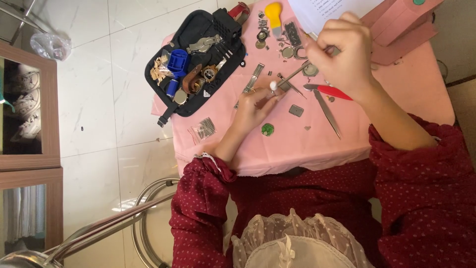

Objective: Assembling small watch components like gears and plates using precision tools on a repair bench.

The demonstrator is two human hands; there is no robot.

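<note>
Head view: clear plastic packet [204, 129] beside left hand [254, 108].

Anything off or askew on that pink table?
The black tool case hangs over the left edge of the pink table, partly unsupported above the floor. Small metal parts lie scattered loose near the right hand, and a small clear bag sits close to the table's edge. No damage is visible.

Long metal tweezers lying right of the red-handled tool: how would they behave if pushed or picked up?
The tweezers look thin, stiff and light. Lying flat on the pink cloth, they would probably slide rather than roll. The fine tips may bend if dropped.
</note>
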